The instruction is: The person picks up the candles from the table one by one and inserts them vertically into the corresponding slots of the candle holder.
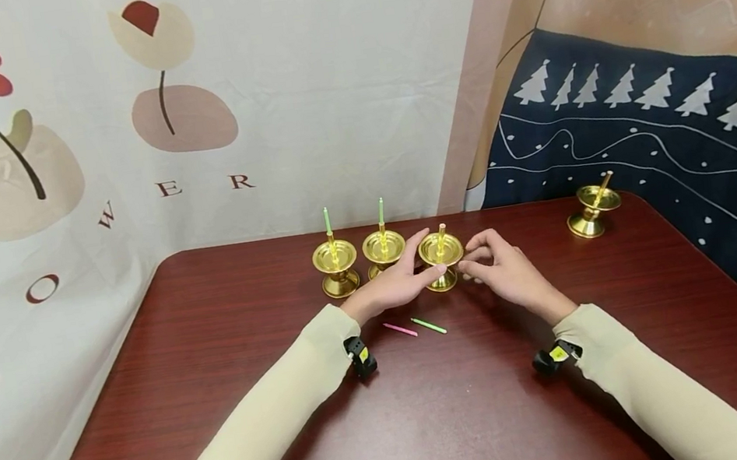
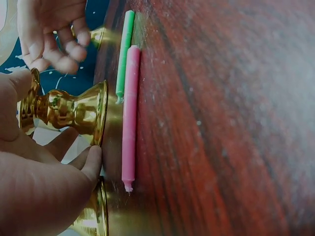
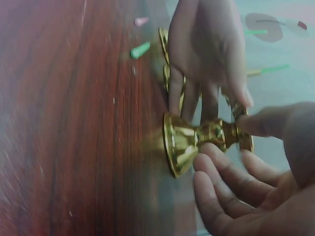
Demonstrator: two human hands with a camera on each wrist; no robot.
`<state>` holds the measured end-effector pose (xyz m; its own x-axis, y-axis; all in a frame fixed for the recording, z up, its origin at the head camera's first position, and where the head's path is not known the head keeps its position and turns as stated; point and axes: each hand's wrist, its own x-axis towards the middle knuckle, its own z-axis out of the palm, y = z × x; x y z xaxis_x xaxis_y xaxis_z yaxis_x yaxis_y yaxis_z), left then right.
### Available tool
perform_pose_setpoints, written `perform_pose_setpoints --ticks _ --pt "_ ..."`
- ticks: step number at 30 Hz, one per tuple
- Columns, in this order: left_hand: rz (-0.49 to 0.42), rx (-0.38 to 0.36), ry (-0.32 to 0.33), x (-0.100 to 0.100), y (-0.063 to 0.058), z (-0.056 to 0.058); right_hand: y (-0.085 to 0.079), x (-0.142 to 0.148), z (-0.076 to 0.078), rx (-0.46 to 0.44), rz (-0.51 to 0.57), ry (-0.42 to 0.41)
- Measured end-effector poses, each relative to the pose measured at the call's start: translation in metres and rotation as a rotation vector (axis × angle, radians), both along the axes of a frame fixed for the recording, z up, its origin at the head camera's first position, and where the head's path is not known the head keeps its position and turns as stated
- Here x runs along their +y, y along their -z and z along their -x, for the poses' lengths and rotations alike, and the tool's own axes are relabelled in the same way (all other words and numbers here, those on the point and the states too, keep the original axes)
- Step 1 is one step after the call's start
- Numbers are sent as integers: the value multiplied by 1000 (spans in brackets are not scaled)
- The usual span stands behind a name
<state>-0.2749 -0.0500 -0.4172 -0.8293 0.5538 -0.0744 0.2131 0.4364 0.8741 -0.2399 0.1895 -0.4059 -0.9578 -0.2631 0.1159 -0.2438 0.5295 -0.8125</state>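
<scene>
A brass candle holder [image 1: 438, 250], with a short upright tube in its dish, stands between the hands. My left hand [image 1: 399, 282] holds it from the left, thumb across the front of the dish and fingers behind the stem. On the other side, my right hand [image 1: 505, 270] has its fingers loosely bent, fingertips close to the dish and stem. To the left stand two similar holders, one at the end [image 1: 335, 258] and one partly behind my left hand [image 1: 383, 247], each bearing a thin green candle.
A pink candle [image 1: 400, 329] and a green candle [image 1: 429, 325] lie on the dark red table [image 1: 466, 420] in front of the holders. Another brass holder [image 1: 592, 210] with a leaning tube stands at the back right. Printed cloths [image 1: 334, 85] hang behind the table.
</scene>
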Motion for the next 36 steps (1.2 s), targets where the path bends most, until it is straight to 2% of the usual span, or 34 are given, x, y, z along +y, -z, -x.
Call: perform_pose_setpoints --ticks 3,6,10,15,19,27,36 --pt "-13 -2 5 0 2 1 1 -5 -5 18 -94 -57" --pt "-23 -8 20 0 4 4 5 -11 -9 39 -174 -174" --pt "-32 -14 43 -2 2 5 12 -20 -13 41 -199 -292" --pt "-35 -20 53 -3 2 5 22 -25 -13 109 -197 -365" --pt "-32 -21 53 -3 3 5 25 -26 -14 149 -200 -375" --pt "-9 -11 44 -3 3 5 19 -30 -18 103 -253 -340" --pt "-9 -19 43 -3 4 5 25 -28 -16 173 -217 -376"
